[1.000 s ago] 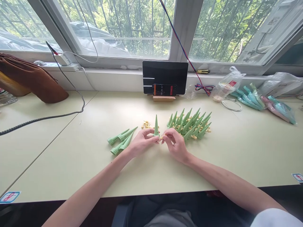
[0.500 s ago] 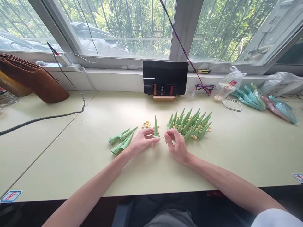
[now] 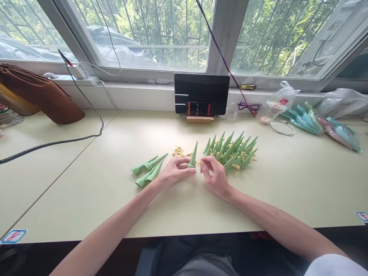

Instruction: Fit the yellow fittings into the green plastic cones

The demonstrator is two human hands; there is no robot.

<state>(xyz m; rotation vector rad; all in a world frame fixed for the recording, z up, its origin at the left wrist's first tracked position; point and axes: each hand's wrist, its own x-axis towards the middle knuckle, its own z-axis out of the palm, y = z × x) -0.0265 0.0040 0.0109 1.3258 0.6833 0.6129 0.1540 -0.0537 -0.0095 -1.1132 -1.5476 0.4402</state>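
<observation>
Held cone (image 3: 193,155) has tipped from upright to leaning right since half a second ago; yellow pin (image 3: 197,163) in the right hand (image 3: 214,174) has come up to its side. Landmark: black screen (image 3: 201,88). Cone is green, straight out in front of the screen, on the person's side, well apart from it. Left hand (image 3: 174,170) grips the cone near its base, thumb on the near side, fingers behind. Right hand pinches the pin between thumb and fingertips, tip at the cone; can't tell if it is inserted. Loose yellow pins (image 3: 178,152) lie in front of the screen, toward its left edge, just past the left hand. Four spare green cones (image 3: 155,171) lie on their sides, front-left of the screen. Front-right of it, near the right hand: packed group of green cones with yellow pins (image 3: 228,154), points up, many slanting. Phone (image 3: 200,109) showing a timer leans against the screen's lower front, on a cardboard stand (image 3: 199,120). Tabletop (image 3: 244,203) pale, screen at its back edge.
</observation>
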